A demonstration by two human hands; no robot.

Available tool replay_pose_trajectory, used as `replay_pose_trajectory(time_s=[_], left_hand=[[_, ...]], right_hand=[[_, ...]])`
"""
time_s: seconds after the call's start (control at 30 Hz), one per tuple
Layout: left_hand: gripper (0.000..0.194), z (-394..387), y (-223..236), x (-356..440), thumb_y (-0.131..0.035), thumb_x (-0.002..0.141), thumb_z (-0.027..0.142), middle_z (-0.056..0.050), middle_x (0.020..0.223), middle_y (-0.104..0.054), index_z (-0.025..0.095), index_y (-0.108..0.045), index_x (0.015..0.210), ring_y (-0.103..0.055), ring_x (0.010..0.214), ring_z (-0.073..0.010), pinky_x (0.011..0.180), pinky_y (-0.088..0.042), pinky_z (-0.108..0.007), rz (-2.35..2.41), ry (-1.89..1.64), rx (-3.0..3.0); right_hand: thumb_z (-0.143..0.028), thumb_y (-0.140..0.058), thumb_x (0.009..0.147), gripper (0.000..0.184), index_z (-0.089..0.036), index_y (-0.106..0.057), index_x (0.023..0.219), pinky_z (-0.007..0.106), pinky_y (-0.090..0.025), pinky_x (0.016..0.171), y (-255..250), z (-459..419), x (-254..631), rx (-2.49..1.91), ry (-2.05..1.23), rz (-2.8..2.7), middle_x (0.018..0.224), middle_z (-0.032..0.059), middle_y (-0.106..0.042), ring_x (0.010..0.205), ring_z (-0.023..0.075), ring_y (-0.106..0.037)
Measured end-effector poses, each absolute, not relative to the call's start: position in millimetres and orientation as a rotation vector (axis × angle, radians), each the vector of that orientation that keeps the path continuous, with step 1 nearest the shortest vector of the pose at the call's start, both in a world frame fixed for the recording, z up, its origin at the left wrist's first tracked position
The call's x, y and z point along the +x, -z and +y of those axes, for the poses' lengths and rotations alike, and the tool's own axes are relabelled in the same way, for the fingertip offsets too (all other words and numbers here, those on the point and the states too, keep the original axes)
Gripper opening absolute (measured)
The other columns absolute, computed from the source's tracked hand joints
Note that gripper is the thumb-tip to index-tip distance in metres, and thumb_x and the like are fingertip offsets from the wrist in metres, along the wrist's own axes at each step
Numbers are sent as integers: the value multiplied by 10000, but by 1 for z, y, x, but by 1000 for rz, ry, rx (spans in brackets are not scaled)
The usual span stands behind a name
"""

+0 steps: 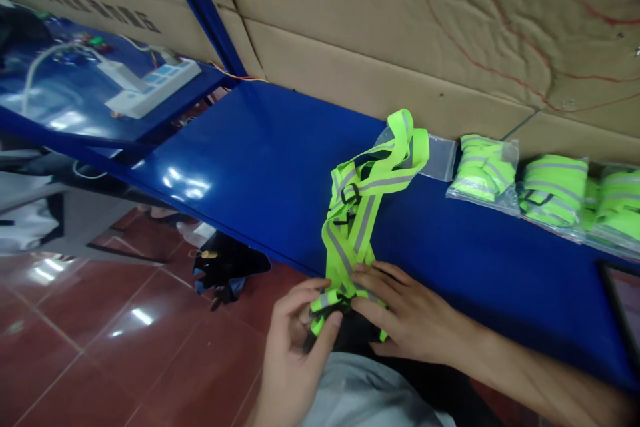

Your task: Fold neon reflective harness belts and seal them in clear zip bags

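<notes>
Left hand (295, 340) clamped on the near end of a fluorescent reflective strap harness (367, 227), right hand (410, 317) touching it, whether pinched or merely resting impossible to tell. The harness lies loose across the blue worktop (250, 153), apparently not yet packed. At its far loops is a flat clear plastic bag (439, 159); to its right, bundled reflective straps (483, 170) sit already bagged.

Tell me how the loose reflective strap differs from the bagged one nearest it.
The loose reflective strap trails long across the blue table; the bagged strap is bundled compactly in clear plastic. The left hand and right hand touch the loose strap; neither touches the bagged strap. Both are neon yellow-green with grey stripes.
</notes>
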State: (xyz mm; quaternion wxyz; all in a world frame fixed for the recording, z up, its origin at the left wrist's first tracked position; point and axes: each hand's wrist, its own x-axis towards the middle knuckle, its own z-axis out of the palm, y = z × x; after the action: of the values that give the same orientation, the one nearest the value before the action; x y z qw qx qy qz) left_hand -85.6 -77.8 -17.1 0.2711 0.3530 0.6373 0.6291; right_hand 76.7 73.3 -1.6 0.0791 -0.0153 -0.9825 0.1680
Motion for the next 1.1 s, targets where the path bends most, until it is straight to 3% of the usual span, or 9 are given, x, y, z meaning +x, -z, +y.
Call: replay_pose_trajectory(time_s=[0.1,0.23,0.37,0.47,0.6,0.67,0.83,1.0,1.1], left_hand=[[75,-76,18,-92,-678,949,263,-89,1125,-684,194,-667,973,-724,1040,-188,837,-639,-238,1735,-1544,924],[209,-78,17,-103,-584,1002,361,-115,1245,-650,213,-725,1047,-737,853,-174,566,-628,-214,1692,-1387,1008],[412,-83,17,-114,-753,886,429,-119,1456,-556,275,-680,1261,-713,1096,-261,786,-661,-303,1819,-1268,1456],[410,-82,25,-118,-733,906,309,-96,1265,-667,267,-633,1302,-701,1115,-244,913,-622,-332,1974,-1258,1544],[295,-71,33,-118,-668,940,266,-23,958,-692,237,-607,1227,-690,788,-143,740,-588,-245,2007,-1372,1341],[252,-63,30,-117,-676,933,299,10,854,-652,228,-618,1167,-637,692,-118,668,-552,-218,1995,-1374,1273],[233,-44,11,-118,-650,935,377,40,744,-593,223,-615,1107,-577,609,-112,580,-489,-203,2027,-1219,1165],[228,-33,-4,-119,-641,925,402,29,768,-653,244,-659,1089,-614,590,-131,558,-462,-222,2245,-975,1311],[195,-31,-7,-117,-624,934,394,24,773,-681,245,-671,1051,-635,588,-142,553,-453,-234,2315,-896,1416]], right_hand=[[-352,-751,884,579,-108,-548,1368,457,-416,1190,-1,76,76,-48,-542,-2929,1437,182,-606,1428,284,-485],[-219,-618,972,435,-105,-542,1385,422,-414,1186,-1,81,75,-64,-641,-2864,1421,167,-635,1418,220,-506],[-219,-550,1017,334,-126,-576,1337,404,-439,1134,-7,87,72,-147,-867,-2769,1353,141,-674,1329,204,-578],[-265,-544,1040,231,-179,-632,1236,395,-459,1051,-16,91,66,-263,-1048,-2712,1218,91,-717,1166,187,-649],[-310,-527,1053,179,-183,-647,1018,393,-467,905,-19,95,61,-468,-1139,-2709,1017,61,-695,1002,206,-641],[-323,-516,1055,194,-172,-630,1010,407,-469,878,-16,94,60,-583,-1091,-2717,1023,74,-675,984,228,-620],[-314,-544,1046,356,-162,-509,1365,442,-495,935,-3,90,59,-700,-853,-2645,1188,125,-648,1082,259,-609],[-253,-547,1041,135,-177,-633,1112,395,-517,908,0,93,57,-528,-483,-2595,1127,118,-670,1077,247,-621],[-453,-563,1026,337,-163,-651,1174,457,-508,953,-1,88,67,-401,-298,-2739,1197,135,-696,1141,295,-616]])
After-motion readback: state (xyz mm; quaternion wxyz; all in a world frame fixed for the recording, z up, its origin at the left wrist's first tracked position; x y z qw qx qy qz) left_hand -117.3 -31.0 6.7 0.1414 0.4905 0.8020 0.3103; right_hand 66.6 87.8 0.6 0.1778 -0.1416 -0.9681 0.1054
